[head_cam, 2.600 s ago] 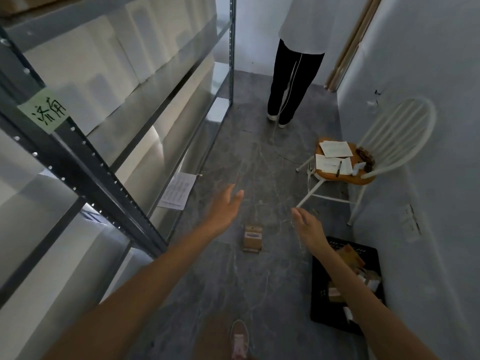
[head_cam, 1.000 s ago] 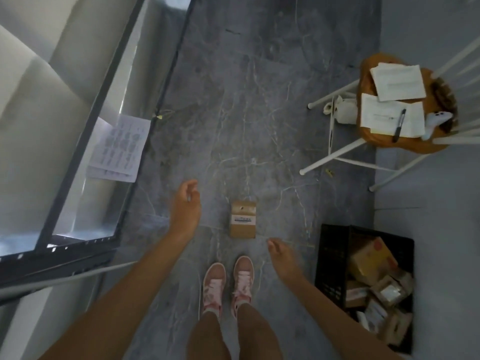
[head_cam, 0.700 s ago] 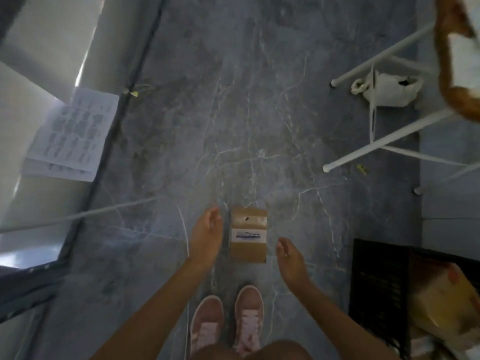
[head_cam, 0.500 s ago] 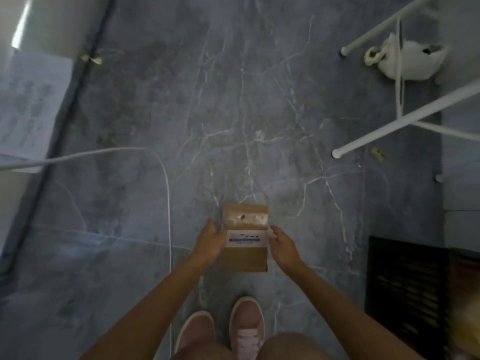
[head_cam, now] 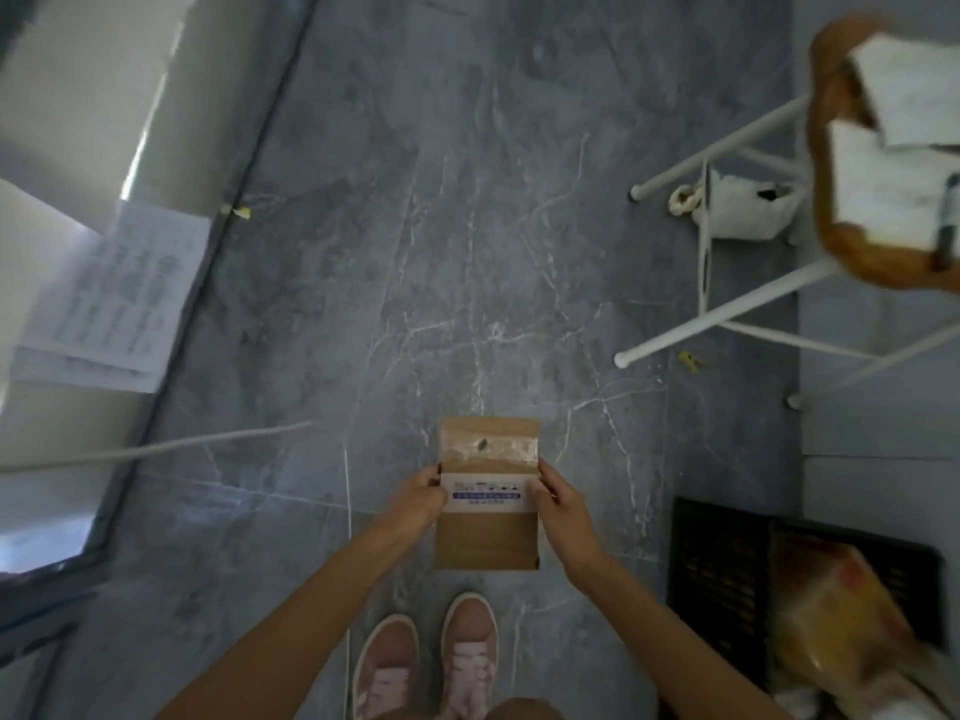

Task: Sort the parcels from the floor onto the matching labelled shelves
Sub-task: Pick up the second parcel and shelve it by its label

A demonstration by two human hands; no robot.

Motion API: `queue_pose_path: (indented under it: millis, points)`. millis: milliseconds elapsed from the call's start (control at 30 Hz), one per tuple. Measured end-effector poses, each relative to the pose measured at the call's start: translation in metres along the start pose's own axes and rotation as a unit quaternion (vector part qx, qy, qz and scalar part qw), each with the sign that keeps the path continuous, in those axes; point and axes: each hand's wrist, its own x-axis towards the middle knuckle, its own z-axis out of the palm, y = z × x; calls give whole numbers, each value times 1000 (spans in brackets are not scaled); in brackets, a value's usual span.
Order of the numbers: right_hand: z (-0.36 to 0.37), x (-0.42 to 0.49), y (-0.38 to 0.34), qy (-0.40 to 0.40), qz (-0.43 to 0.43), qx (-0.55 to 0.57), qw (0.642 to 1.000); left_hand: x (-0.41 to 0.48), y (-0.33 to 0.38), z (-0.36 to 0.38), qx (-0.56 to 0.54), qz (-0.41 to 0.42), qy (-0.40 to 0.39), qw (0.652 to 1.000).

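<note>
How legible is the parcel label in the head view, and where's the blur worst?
Head view: dim light; label on the parcel shows a blue band, text unreadable. Both hands' grip is fairly sharp; chair seat and crate corner smear worst.

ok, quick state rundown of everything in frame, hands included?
Brown cardboard parcel with white label: held by both side edges, label up, taped shut.
Left hand: gripping the parcel's left edge.
Right hand: gripping the parcel's right edge.
Black plastic crate: on the floor, holding more parcels.
White-legged chair with wooden seat: upright, papers and a pen on the seat.
White bag: under the chair.
Printed sheets: lying on the low shelf.
</note>
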Motion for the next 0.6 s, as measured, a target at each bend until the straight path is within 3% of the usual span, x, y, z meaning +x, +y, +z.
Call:
queue_pose_path:
  millis: [133,367,600]
  points:
    - [-22,-74,-83,32,-18,64,997,-90,69,-24,-44,52,39,997]
    - [-51,-197,-208,85,-49,143,985,-249,163,-51,1,170,83,982]
    - [-78,-303,-345,128,-162,191,960,-407,264,-69,-25,285,124,950]
